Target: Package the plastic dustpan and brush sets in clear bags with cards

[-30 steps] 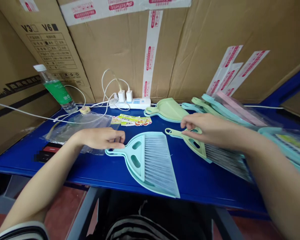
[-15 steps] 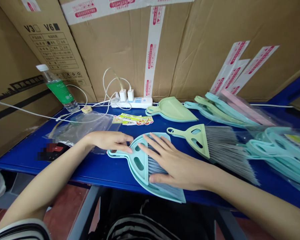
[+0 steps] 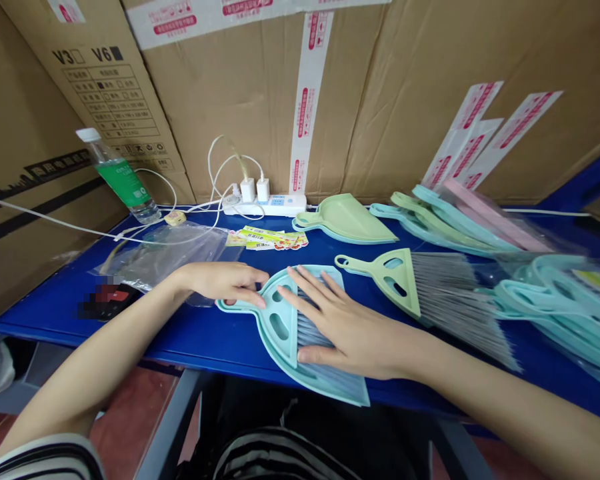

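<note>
Bag [image 3: 155, 257] at left. Left hand [image 3: 225, 280] curled at handle [image 3: 243, 309] of blue brush [image 3: 292, 330], grip uncertain; brush lies on dustpan [image 3: 305, 381], table's [image 3: 200, 340] front edge. Right hand [image 3: 335, 327] flat, fingers spread over bristles. Green brush [image 3: 409, 283] further right.

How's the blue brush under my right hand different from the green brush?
The blue brush is pale blue; the green brush is yellowish green. Your right hand lies over the blue brush, while no hand is on the green brush. Both have two holes and a handle pointing left.
</note>
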`<state>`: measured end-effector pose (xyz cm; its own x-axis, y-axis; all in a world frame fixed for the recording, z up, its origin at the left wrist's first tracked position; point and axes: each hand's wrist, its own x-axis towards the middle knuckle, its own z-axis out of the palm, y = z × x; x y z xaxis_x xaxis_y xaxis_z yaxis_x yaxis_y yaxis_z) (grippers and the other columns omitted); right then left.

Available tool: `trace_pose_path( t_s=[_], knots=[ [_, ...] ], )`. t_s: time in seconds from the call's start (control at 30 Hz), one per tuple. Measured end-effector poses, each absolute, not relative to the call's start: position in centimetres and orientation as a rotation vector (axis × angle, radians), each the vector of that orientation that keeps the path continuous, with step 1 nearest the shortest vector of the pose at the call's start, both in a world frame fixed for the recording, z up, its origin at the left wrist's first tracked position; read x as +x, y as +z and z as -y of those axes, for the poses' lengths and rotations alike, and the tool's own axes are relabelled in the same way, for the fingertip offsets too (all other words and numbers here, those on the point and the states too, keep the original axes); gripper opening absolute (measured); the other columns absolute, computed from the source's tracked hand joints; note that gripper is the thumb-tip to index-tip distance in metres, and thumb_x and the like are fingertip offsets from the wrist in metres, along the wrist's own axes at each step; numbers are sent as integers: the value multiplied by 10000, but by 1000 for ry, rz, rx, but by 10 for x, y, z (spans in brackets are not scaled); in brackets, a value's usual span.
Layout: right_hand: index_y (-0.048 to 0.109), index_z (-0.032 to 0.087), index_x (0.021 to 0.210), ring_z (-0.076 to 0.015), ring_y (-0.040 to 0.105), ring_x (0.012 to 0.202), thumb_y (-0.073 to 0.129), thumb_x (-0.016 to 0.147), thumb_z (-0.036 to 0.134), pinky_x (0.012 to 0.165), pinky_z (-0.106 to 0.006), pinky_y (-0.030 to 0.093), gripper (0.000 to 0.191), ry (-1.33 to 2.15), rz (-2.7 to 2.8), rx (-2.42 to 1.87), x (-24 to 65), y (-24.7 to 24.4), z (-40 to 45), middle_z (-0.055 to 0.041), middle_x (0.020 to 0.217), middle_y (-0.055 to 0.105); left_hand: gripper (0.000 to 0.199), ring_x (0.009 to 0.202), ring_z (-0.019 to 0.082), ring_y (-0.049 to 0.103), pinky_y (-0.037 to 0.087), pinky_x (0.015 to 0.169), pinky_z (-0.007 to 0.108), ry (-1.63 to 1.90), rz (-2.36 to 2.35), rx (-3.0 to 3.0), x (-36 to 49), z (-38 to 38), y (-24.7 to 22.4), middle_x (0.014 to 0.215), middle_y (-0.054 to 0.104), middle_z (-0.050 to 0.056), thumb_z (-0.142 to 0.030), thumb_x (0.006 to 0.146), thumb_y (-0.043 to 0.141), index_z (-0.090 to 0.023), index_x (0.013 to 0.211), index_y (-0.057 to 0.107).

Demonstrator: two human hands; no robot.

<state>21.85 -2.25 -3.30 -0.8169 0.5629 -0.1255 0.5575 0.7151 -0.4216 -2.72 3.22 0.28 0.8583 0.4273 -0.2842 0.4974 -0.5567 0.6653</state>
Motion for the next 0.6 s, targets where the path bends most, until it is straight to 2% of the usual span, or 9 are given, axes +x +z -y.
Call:
trace_pose_path(
  t_s=[0.17,0.27,0.37,0.43,0.6],
  knots=[
    [116,193,1591,-313,-147,1475,435,939,649,1184,-606,26,857,685,2869,-964,218,-36,21,-160,1639,-78,372,437,98,406,305,452,217,-98,-701,2324,-31,-34,2,501,466,-76,-533,953,490,-184,825,513],
    [133,194,1590,-332,-138,1474,418,935,668,1181,-614,40,858,662,2850,-997,217,-37,20,-168,1639,-80,355,496,118,448,335,499,229,85,-868,2513,-33,-39,-1,570,516,-44,-491,979,435,-177,850,541],
    [158,181,1587,-335,-125,1478,415,940,660,1183,-609,44,845,648,2851,-997,216,-37,19,-176,1640,-67,404,709,180,574,443,663,292,349,-1082,2764,-33,-46,-6,784,625,48,-444,1016,334,-158,905,596],
    [173,191,1586,-335,-89,1487,419,942,654,1181,-615,54,830,632,2837,-989,214,-36,19,-176,1643,-51,429,899,222,601,477,808,355,433,-1099,2872,-31,-49,-8,954,647,98,-431,1026,310,-153,1007,636],
    [190,160,1581,-340,-60,1492,464,940,621,1177,-624,69,836,627,2860,-1005,210,-33,17,-203,1638,-31,472,1211,248,535,410,1056,442,383,-988,2870,-22,-49,-13,1281,599,139,-419,1041,271,-169,1231,624]
  ],
)
